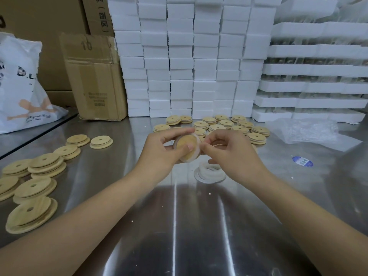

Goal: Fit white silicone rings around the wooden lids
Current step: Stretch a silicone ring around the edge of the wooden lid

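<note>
Gripping with the left hand the wooden lid, thumb pressing its face. Stretching the white silicone ring round its rim, seemingly seated along the lower edge. Pinching the ring just right of the lid with the right hand; probably best walking that pinch round while bracing the lid, avoiding twists.

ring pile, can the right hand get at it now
Probably yes: the ring pile lies just beneath the right hand, nothing between, though that hand first must release the ring on the lid.
</note>
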{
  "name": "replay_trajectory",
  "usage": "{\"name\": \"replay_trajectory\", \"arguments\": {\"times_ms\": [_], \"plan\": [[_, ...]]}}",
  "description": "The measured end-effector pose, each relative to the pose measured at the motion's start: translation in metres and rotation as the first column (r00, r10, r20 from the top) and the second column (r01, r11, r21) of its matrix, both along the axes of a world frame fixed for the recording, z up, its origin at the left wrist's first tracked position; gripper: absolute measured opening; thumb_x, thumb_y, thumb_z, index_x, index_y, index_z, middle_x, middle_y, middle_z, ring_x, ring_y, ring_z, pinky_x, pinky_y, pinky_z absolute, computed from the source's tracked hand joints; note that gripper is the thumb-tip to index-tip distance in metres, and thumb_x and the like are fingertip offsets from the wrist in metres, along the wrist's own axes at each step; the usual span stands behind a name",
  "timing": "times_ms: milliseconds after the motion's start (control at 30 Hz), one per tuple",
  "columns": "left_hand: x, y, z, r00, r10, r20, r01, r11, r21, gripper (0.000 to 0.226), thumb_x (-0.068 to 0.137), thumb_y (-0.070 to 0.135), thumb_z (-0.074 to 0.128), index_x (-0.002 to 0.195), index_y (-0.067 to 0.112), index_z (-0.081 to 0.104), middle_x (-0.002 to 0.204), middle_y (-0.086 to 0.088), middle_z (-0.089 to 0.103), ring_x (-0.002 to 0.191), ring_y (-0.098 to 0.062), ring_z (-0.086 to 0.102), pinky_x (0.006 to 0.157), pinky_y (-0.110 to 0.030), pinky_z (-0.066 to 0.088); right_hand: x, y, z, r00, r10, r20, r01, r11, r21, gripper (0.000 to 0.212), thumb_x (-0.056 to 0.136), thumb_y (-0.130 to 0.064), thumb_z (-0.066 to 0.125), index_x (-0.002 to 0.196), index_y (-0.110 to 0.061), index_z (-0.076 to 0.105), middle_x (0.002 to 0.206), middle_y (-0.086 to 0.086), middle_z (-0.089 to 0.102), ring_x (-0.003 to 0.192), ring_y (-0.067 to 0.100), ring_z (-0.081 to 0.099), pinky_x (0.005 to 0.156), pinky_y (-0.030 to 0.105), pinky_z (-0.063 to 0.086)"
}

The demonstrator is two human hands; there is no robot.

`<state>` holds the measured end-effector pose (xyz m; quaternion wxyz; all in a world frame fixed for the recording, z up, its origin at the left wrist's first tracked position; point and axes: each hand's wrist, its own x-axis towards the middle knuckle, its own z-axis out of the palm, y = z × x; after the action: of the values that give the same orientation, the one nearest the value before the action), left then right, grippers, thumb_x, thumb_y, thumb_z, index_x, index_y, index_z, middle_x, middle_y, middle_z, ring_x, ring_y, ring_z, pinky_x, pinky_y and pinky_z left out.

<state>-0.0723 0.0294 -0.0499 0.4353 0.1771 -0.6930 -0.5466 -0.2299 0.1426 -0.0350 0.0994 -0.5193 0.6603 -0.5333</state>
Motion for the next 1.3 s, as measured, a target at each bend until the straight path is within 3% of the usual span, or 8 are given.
{"name": "replay_trajectory", "arguments": {"times_ms": [200, 300, 400, 500, 633, 900, 1167, 1300], "plan": [[0.002, 0.001, 0.003, 1.0, 0.007, 0.005, -0.007, 1.0, 0.03, 0.034, 0.091, 0.0, 0.081, 0.118, 0.022, 0.081, 0.116, 0.009, 0.08, 0.091, -0.02, 0.08, 0.075, -0.037, 0.068, -0.004, 0.002, 0.002, 0.999, 0.004, 0.045, -0.003, 1.0, -0.026, 0.013, 0.091, -0.021, 0.074, 0.079, -0.017, 0.07, 0.081, 0.005, 0.076, 0.083, 0.03, 0.077, 0.067, 0.057, 0.063], [0.0, 0.004, 0.001, 1.0, 0.011, 0.006, -0.011, 1.0, -0.027, 0.032, 0.09, 0.005, 0.083, 0.111, 0.029, 0.082, 0.118, 0.01, 0.08, 0.091, -0.02, 0.082, 0.073, -0.034, 0.067, 0.006, 0.002, -0.001, 1.0, 0.023, -0.012, -0.024, 0.999, -0.036, 0.018, 0.089, -0.031, 0.08, 0.08, -0.02, 0.068, 0.076, -0.006, 0.074, 0.073, 0.018, 0.074, 0.065, 0.045, 0.064], [0.001, 0.005, 0.0, 1.0, 0.007, 0.011, -0.007, 0.998, -0.061, 0.034, 0.09, 0.005, 0.084, 0.109, 0.033, 0.082, 0.117, 0.013, 0.08, 0.09, -0.02, 0.082, 0.072, -0.032, 0.067, 0.011, -0.001, -0.002, 0.998, 0.008, -0.07, -0.012, 0.998, -0.063, 0.016, 0.093, -0.027, 0.078, 0.081, -0.021, 0.068, 0.087, -0.009, 0.069, 0.082, 0.012, 0.072, 0.073, 0.044, 0.064], [0.0, 0.004, 0.0, 1.0, -0.006, 0.014, 0.007, 1.0, -0.03, 0.035, 0.09, 0.002, 0.084, 0.111, 0.03, 0.083, 0.117, 0.011, 0.08, 0.09, -0.02, 0.082, 0.071, -0.031, 0.066, 0.008, 0.001, 0.002, 0.997, 0.059, 0.058, -0.059, 0.998, -0.008, 0.015, 0.097, -0.023, 0.074, 0.086, -0.013, 0.068, 0.089, 0.008, 0.07, 0.078, 0.022, 0.071, 0.068, 0.055, 0.065], [0.002, 0.003, 0.004, 0.998, -0.046, 0.032, 0.045, 0.999, 0.005, 0.036, 0.09, 0.0, 0.082, 0.111, 0.03, 0.083, 0.117, 0.009, 0.08, 0.095, -0.021, 0.081, 0.075, -0.033, 0.067, -0.005, 0.006, 0.008, 0.963, 0.17, 0.208, -0.185, 0.981, 0.059, 0.017, 0.1, -0.019, 0.071, 0.095, -0.003, 0.07, 0.105, 0.013, 0.076, 0.095, 0.021, 0.079, 0.078, 0.062, 0.063], [0.004, 0.001, 0.008, 0.996, -0.093, 0.005, 0.092, 0.993, 0.074, 0.035, 0.089, -0.002, 0.081, 0.117, 0.018, 0.083, 0.116, 0.006, 0.081, 0.101, -0.015, 0.08, 0.075, -0.034, 0.066, -0.026, 0.011, 0.014, 0.898, 0.304, 0.318, -0.367, 0.916, 0.161, 0.019, 0.099, -0.021, 0.072, 0.101, -0.002, 0.072, 0.105, 0.009, 0.081, 0.105, 0.019, 0.078, 0.084, 0.05, 0.065], [0.001, 0.003, 0.003, 0.991, -0.118, -0.069, 0.133, 0.955, 0.265, 0.031, 0.093, -0.003, 0.076, 0.114, 0.02, 0.082, 0.119, -0.009, 0.079, 0.102, -0.023, 0.077, 0.082, -0.047, 0.066, -0.017, 0.01, 0.011, 0.929, 0.239, 0.281, -0.283, 0.951, 0.125, 0.018, 0.093, -0.025, 0.08, 0.092, -0.008, 0.076, 0.097, 0.006, 0.08, 0.094, 0.021, 0.08, 0.077, 0.05, 0.065], [0.0, 0.006, 0.003, 0.992, -0.109, -0.07, 0.124, 0.957, 0.261, 0.038, 0.093, -0.008, 0.071, 0.112, 0.024, 0.082, 0.122, -0.008, 0.075, 0.101, -0.021, 0.076, 0.08, -0.044, 0.066, -0.008, 0.006, 0.005, 0.951, 0.211, 0.228, -0.24, 0.964, 0.11, 0.012, 0.093, -0.023, 0.08, 0.087, -0.013, 0.076, 0.093, 0.006, 0.079, 0.088, 0.019, 0.08, 0.07, 0.047, 0.065]]}}
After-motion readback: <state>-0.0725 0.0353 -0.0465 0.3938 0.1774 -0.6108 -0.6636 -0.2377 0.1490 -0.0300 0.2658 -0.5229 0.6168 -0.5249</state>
